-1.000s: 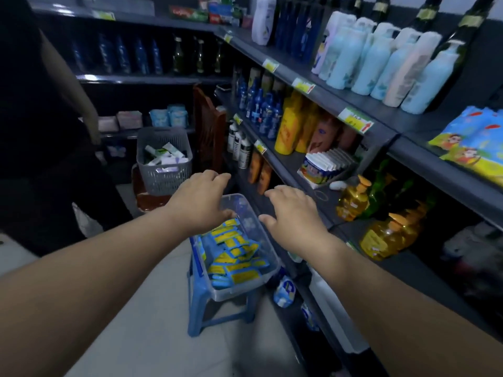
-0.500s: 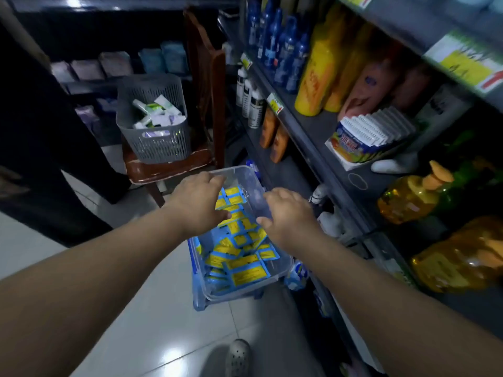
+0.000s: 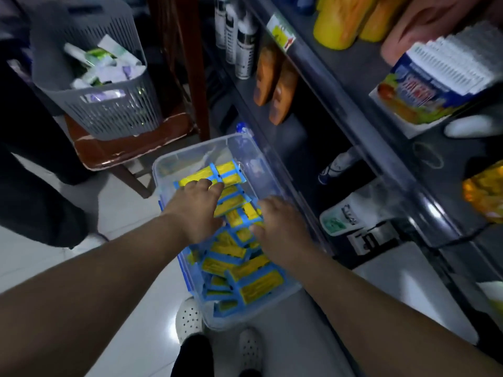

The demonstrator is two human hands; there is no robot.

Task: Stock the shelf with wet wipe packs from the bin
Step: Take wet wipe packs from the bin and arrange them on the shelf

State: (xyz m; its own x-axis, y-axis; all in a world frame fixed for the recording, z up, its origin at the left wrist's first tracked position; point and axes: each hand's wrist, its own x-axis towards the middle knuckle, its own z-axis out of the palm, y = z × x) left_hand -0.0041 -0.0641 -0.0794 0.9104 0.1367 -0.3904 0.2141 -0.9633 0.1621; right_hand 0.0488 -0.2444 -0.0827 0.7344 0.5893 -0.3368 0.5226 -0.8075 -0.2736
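Both hands are down in the clear plastic bin [image 3: 190, 155], mid-frame, sitting just at 9 o'clock of the dark metal shelf [image 3: 340, 88]. It's full of yellow-and-blue wet wipe packs [image 3: 255, 284]. The left hand [image 3: 196, 210] lies on the top packs with its fingers pretty flat. The right hand [image 3: 280, 227] has its fingertips dug in among the packs, can't tell if it's pinching one. A grey slotted basket [image 3: 114, 112] sits at 10 o'clock.

Two hands [image 3: 194, 210] [image 3: 281, 229], one bin [image 3: 187, 155], one basket [image 3: 109, 112], over a dozen packs [image 3: 258, 285].
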